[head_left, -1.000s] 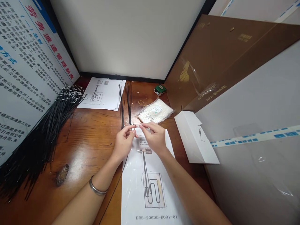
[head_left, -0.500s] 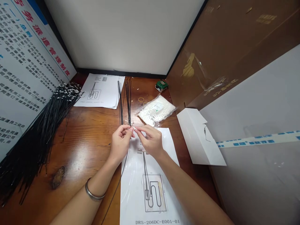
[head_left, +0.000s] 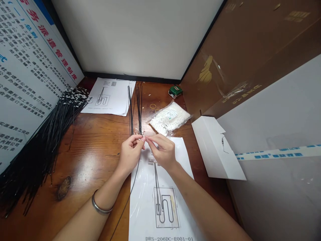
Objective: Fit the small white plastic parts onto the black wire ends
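The left hand [head_left: 131,152] is pinching a single black wire [head_left: 130,193] near its end, thumb and fingertips pressing together, while the wire's tail is trailing down along the left edge of a printed sheet [head_left: 142,207] and out past the lower border. The right hand [head_left: 163,150] is meeting it at the fingertips, thumb and forefinger also closing in a pinch; a tiny whitish piece [head_left: 143,136] is showing between the two hands, too small and too covered to tell which fingers are gripping it. Both hands are covering the upper part of the sheet. Just beyond them, more black wires [head_left: 139,110] are lying in two slim groups, their near ends crowding the left fingertips, and a clear bag of white pieces [head_left: 170,117] is sitting close beyond the right hand. Farther back, a green tape measure [head_left: 175,91] is resting by a brown panel [head_left: 238,60], and a stack of papers [head_left: 112,108] is lying to the left. A white folded card [head_left: 210,147] is standing along the right side, and a large bundle of white-tipped wires [head_left: 47,140] is leaning over the left, against a printed board [head_left: 22,83].
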A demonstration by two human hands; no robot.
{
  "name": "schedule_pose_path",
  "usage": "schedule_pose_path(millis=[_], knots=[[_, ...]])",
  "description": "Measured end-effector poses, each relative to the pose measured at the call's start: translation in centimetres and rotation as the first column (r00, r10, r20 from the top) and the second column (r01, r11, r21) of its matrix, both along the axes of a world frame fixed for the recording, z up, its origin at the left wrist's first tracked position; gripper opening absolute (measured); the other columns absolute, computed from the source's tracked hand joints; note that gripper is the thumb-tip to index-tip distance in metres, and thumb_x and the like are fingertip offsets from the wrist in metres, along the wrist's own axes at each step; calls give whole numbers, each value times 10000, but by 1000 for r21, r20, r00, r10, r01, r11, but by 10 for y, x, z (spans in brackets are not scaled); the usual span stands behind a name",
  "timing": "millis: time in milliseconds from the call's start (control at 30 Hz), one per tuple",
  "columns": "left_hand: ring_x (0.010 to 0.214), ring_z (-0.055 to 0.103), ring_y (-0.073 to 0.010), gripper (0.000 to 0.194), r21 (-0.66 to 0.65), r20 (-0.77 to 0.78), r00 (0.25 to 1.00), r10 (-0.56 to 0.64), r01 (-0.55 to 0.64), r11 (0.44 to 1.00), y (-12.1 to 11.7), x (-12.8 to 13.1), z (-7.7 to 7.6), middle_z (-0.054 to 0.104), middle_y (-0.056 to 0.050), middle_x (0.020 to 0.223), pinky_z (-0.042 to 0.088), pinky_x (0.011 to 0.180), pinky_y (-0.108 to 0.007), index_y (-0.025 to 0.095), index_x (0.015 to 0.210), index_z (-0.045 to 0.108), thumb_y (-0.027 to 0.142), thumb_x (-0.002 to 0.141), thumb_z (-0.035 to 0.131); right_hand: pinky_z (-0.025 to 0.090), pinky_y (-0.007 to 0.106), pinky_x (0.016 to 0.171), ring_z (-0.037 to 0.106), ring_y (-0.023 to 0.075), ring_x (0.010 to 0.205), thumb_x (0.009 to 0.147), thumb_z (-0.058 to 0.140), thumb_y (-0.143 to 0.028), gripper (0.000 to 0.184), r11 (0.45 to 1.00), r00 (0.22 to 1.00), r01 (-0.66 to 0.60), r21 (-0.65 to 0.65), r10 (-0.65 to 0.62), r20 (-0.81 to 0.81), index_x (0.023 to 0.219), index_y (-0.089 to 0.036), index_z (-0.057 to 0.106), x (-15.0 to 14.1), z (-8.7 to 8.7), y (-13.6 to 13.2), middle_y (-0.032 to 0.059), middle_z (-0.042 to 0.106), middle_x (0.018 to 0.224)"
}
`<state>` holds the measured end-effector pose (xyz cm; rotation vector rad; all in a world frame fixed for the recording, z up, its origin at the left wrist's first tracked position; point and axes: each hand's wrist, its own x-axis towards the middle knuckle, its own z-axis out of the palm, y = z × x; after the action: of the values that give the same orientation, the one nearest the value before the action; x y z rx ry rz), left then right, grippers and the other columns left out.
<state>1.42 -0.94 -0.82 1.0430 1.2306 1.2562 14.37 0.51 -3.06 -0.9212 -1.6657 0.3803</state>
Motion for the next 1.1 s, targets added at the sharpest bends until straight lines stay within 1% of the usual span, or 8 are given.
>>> schedule_pose_path(millis=[100, 200, 300, 400, 600, 733, 867, 1100], knots=[[558, 539, -113, 234, -3, 16, 1000, -11, 11, 1000, 0, -1, -1, 577, 26, 555, 435, 589, -238, 149, 811, 642, 368, 744, 689, 553, 308, 646, 677, 175, 733, 816, 606, -101, 211, 1000, 1000, -13, -15, 13, -18, 944, -205, 738, 0, 2, -1, 69, 730, 834], [554, 531, -110, 233, -4, 50, 999, -3, 3, 1000, 1, -2, -3, 572, 32, 549, 432, 600, -241, 154, 820, 628, 359, 735, 700, 508, 294, 551, 603, 136, 558, 794, 643, -159, 193, 988, 997, 11, -156, -23, -74, 961, -193, 734, 2, 5, -3, 45, 709, 755], [540, 520, -106, 231, 0, 67, 998, 9, -9, 1000, 2, -2, -4, 565, 40, 538, 417, 586, -237, 159, 825, 617, 350, 728, 703, 424, 262, 429, 495, 92, 427, 782, 670, -248, 148, 915, 971, -11, -404, -88, -224, 902, -195, 738, 5, 8, -4, 31, 697, 726], [537, 521, -105, 225, -3, 63, 998, -5, 5, 1000, 3, -1, -5, 565, 41, 539, 405, 577, -232, 161, 821, 618, 350, 729, 700, 442, 259, 441, 570, 120, 488, 748, 707, -306, 150, 838, 928, -107, -535, -109, -356, 841, -192, 739, 7, 9, -3, 44, 702, 743], [553, 523, -102, 224, 1, 60, 998, -33, 33, 999, 2, -1, -5, 581, 35, 566, 392, 585, -227, 159, 824, 626, 355, 741, 693, 497, 270, 517, 646, 164, 628, 702, 750, -317, 140, 798, 905, -240, -553, -21, -424, 747, -187, 724, 4, 8, -3, 52, 711, 774], [550, 525, -112, 227, 1, 46, 998, -36, 36, 999, 0, -1, -3, 581, 29, 567, 393, 569, -233, 164, 828, 628, 369, 751, 685, 473, 250, 489, 626, 138, 567, 699, 754, -329, 163, 763, 884, -288, -579, -20, -466, 744, -179, 708, 3, 5, -1, 41, 710, 736], [547, 524, -116, 232, 4, 15, 999, -33, 33, 999, -1, -1, 0, 588, 12, 599, 388, 535, -235, 167, 829, 644, 396, 793, 632, 415, 223, 427, 574, 106, 505, 706, 741, -361, 196, 765, 870, -297, -571, -30, -493, 761, -178, 696, 5, 5, 2, 33, 705, 719], [514, 510, -107, 235, -20, 14, 999, -38, 38, 999, -2, 0, -1, 612, 10, 610, 369, 494, -227, 167, 868, 634, 384, 779, 647, 411, 212, 415, 564, 98, 494, 692, 752, -344, 206, 737, 842, -345, -581, -30, -538, 779, -177, 671, 6, 5, 3, 17, 680, 686]])
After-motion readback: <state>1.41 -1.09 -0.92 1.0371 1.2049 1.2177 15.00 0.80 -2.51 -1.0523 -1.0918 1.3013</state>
